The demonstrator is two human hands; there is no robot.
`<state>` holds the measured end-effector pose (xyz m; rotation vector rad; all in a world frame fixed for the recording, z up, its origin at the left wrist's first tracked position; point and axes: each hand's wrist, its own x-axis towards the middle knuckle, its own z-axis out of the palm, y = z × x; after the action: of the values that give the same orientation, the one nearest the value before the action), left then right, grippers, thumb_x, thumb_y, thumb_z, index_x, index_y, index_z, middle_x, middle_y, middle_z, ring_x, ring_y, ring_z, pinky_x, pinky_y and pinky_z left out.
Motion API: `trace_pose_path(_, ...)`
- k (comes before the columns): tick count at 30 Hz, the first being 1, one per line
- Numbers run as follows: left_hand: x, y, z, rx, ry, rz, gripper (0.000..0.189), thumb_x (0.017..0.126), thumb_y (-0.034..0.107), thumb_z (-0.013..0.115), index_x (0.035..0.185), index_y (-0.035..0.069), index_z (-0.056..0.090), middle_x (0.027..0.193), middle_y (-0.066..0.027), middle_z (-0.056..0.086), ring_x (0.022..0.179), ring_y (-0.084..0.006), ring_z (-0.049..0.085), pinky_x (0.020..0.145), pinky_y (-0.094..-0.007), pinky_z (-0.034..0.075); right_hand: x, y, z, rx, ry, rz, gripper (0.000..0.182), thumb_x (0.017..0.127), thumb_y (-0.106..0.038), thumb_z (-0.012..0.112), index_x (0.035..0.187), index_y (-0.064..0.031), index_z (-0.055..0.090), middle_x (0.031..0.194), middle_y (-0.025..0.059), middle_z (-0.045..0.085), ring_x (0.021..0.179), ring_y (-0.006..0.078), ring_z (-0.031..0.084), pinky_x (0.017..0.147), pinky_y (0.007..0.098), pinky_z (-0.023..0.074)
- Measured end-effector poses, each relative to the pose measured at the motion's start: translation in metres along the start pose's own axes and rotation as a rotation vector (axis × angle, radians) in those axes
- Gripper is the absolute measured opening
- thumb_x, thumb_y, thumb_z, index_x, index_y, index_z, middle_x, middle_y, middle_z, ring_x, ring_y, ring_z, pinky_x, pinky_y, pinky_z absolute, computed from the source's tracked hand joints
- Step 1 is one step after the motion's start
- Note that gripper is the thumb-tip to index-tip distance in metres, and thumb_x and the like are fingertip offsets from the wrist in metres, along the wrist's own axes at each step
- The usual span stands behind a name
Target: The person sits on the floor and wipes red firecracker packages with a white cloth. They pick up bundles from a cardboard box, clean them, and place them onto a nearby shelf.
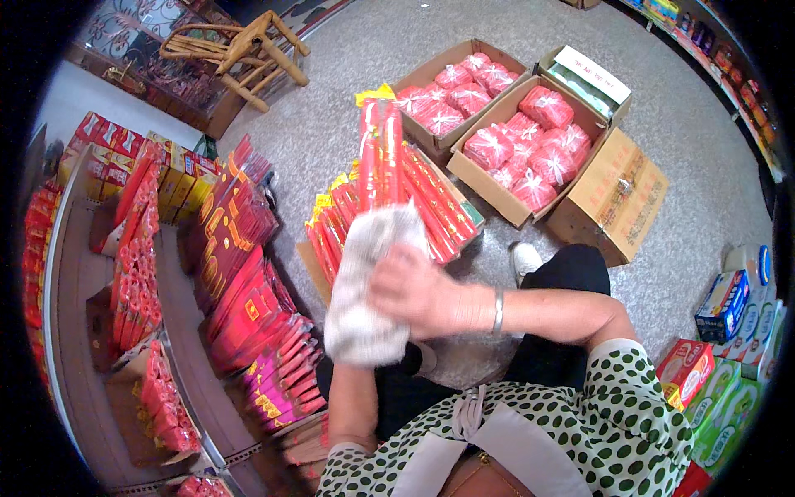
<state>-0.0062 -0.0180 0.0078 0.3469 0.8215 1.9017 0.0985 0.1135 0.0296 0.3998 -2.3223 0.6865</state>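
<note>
A blurred white cloth (376, 286) lies over my left hand, which is hidden; only the forearm (354, 397) shows below it. My right hand (404, 289), fingers curled, grips the cloth from the right side. A silver bangle (499, 310) is on that wrist. Beyond the cloth's upper end, long red packs in clear wrap with yellow tops (380, 149) stick up. Whether my left hand holds these packs is hidden by the cloth. More long red packs (438, 199) lie in an open carton just behind.
Two open cardboard boxes (463, 155) hold pink bundles tied with white string. A closed carton (612, 196) stands right of them. Shelves with red packets (136, 279) run along the left. A bamboo chair (248, 56) is at upper left. Boxed goods (686, 373) are stacked at right.
</note>
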Motion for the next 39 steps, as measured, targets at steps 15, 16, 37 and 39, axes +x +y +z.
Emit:
trace_pose_path(15,-0.002,0.003,0.021,0.321,-0.032,-0.086,0.048,0.093,0.035,0.038,0.123,-0.003,0.035,0.106,-0.0155,0.055,0.082,-0.0219,0.062,0.067,-0.0395,0.055,0.015,0.097,-0.068,0.835,0.899,0.559,0.034,0.087,-0.01,0.051,0.119,-0.0009,0.046,0.106,0.0083,0.054,0.094,0.014,0.055,0.081,0.0283,0.0467)
trace_pose_path(16,0.0,0.003,0.02,0.337,-0.006,-0.075,0.047,0.094,0.034,0.038,0.123,-0.003,0.036,0.106,-0.0153,0.056,0.082,-0.0217,0.062,0.066,-0.0394,0.055,0.014,0.096,-0.068,0.97,0.935,0.54,0.04,0.086,-0.012,0.052,0.122,0.0007,0.04,0.112,0.008,0.052,0.098,0.0142,0.053,0.082,0.0283,0.0461)
trace_pose_path(37,0.001,-0.004,0.01,0.421,0.056,0.008,0.042,0.094,0.03,0.039,0.123,0.0,0.036,0.108,-0.0143,0.056,0.084,-0.0213,0.062,0.068,-0.0378,0.056,0.016,0.054,-0.025,0.225,0.52,0.697,0.06,0.076,-0.01,0.06,0.127,0.0001,0.03,0.104,0.0166,0.052,0.101,0.0298,0.05,0.089,0.0376,0.0378)
trace_pose_path(39,0.0,-0.005,0.011,0.388,0.062,-0.002,0.042,0.094,0.029,0.039,0.124,0.0,0.036,0.109,-0.0144,0.055,0.085,-0.0215,0.062,0.068,-0.038,0.056,0.019,0.06,-0.029,-0.252,0.62,0.461,0.066,0.07,-0.01,0.064,0.126,-0.0027,0.03,0.107,0.018,0.05,0.104,0.0362,0.046,0.091,0.0433,0.035)
